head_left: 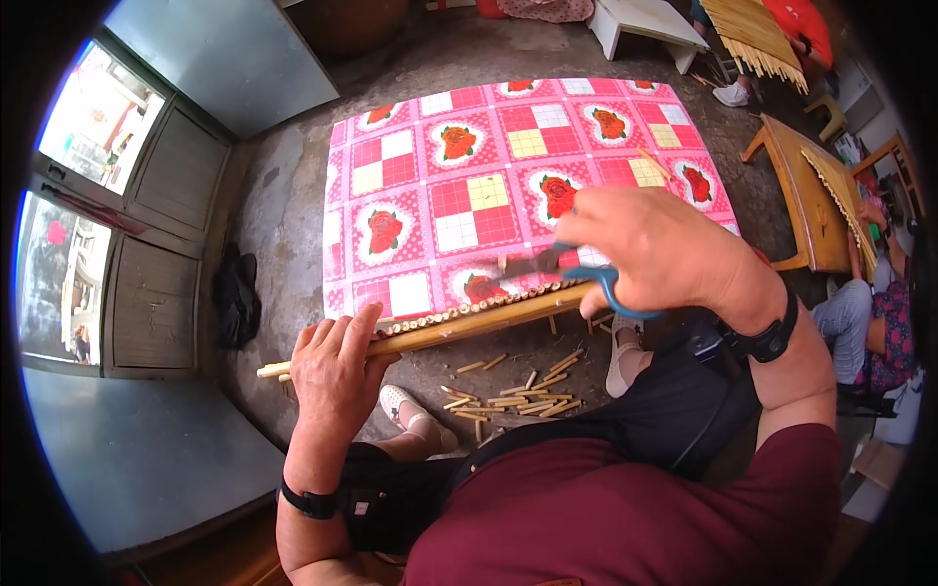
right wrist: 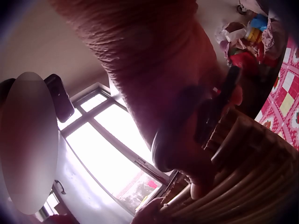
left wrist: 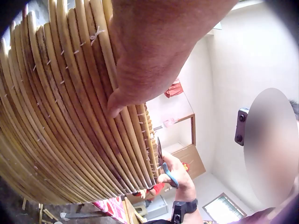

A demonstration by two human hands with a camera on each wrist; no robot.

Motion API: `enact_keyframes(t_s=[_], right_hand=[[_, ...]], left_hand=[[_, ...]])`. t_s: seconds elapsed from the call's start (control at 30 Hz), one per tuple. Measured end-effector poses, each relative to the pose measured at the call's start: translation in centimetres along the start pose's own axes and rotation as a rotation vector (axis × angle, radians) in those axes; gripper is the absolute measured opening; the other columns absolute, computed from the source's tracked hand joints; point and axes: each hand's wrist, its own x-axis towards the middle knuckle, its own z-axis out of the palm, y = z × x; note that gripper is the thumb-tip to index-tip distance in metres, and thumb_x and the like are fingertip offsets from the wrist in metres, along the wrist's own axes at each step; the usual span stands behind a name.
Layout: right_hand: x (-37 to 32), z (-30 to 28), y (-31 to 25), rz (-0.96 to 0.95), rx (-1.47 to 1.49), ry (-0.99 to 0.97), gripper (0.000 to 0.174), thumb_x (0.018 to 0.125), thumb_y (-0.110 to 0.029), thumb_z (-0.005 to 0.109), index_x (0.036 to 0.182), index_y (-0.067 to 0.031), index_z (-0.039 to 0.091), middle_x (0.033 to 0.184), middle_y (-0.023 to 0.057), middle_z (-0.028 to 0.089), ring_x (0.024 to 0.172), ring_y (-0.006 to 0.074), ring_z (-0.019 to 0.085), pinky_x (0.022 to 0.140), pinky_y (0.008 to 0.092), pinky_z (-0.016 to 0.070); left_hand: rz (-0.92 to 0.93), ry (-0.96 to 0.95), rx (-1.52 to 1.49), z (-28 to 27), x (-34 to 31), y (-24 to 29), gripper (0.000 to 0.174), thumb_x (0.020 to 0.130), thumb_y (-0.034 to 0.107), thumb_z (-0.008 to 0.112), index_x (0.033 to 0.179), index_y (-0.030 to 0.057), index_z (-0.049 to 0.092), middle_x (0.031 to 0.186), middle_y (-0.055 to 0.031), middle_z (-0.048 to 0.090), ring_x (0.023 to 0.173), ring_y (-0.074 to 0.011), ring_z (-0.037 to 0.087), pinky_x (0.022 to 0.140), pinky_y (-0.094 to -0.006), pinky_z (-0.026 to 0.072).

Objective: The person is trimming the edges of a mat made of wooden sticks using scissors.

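A mat of thin tied sticks point(left wrist: 70, 102) stands at the near edge of the cloth-covered table, its row of cut ends point(head_left: 459, 311) facing up in the head view. My left hand point(head_left: 335, 363) holds the mat's left part, and in the left wrist view its thumb lies on the sticks. My right hand point(head_left: 664, 249) grips blue-handled scissors point(head_left: 608, 283), their blurred blades pointing left just above the stick ends. In the right wrist view my right hand point(right wrist: 173, 93) is dark, with the scissors partly hidden.
A pink rose-patterned tablecloth point(head_left: 469, 210) covers the table. Cut stick pieces point(head_left: 528, 396) lie on the floor near my feet. Metal cabinets point(head_left: 156, 195) stand at the left. At the right, other people sit by a wooden table point(head_left: 796, 195); a white bench point(head_left: 647, 24) stands behind.
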Motion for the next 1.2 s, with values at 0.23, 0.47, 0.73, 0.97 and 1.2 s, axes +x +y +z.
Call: enact_keyframes(t_s=[0.23,0.47,0.73,0.97,1.2], right_hand=[[-0.7,-0.5,0.8,0.003,0.014,-0.021,0.059,0.06,-0.031,0.088,0.104,-0.0048,0.059,0.093,0.0123,0.057,0.091,0.0343,0.06,0.076,0.0437,0.0486],[-0.7,-0.7,0.0,0.024,0.001,-0.091,0.055,0.061,-0.03,0.087,0.102,-0.0051,0.059,0.092,0.012,0.056,0.091,0.0334,0.06,0.076,0.0445,0.0484],[-0.3,-0.7,-0.4,-0.01,-0.019,-0.105,0.043,0.064,-0.025,0.085,0.092,-0.0052,0.058,0.087,0.0122,0.058,0.089,0.0345,0.062,0.073,0.0456,0.049],[-0.2,-0.5,-0.3,-0.037,0.003,-0.078,0.04,0.065,-0.022,0.084,0.089,-0.0041,0.058,0.082,0.0121,0.064,0.085,0.0354,0.064,0.071,0.0459,0.0501],[0.0,-0.4,0.1,-0.12,-0.035,-0.075,0.038,0.066,-0.02,0.084,0.087,-0.0038,0.057,0.074,0.0132,0.066,0.077,0.0342,0.066,0.065,0.0457,0.051]], left_hand=[[-0.006,-0.011,-0.001,0.1,0.0,-0.1,0.062,0.069,0.024,0.081,0.124,0.0112,0.056,0.084,-0.0035,0.063,0.08,-0.0241,0.061,0.075,-0.0385,0.0443],[-0.04,-0.019,-0.029,-0.1,0.2,0.3,0.056,0.07,0.02,0.081,0.12,0.0089,0.058,0.084,-0.0065,0.063,0.083,-0.028,0.061,0.075,-0.0398,0.0445],[-0.037,-0.015,-0.029,-0.1,0.3,0.2,0.058,0.069,0.019,0.081,0.12,0.0097,0.058,0.084,-0.0065,0.063,0.083,-0.0281,0.061,0.076,-0.0402,0.0447],[-0.017,-0.009,-0.009,0.0,0.2,0.0,0.061,0.069,0.022,0.081,0.124,0.0112,0.057,0.084,-0.005,0.062,0.081,-0.0259,0.061,0.076,-0.0392,0.0445],[-0.02,-0.012,-0.014,-0.1,0.1,0.1,0.06,0.069,0.022,0.081,0.123,0.0114,0.057,0.084,-0.0046,0.063,0.082,-0.0258,0.062,0.076,-0.039,0.0443]])
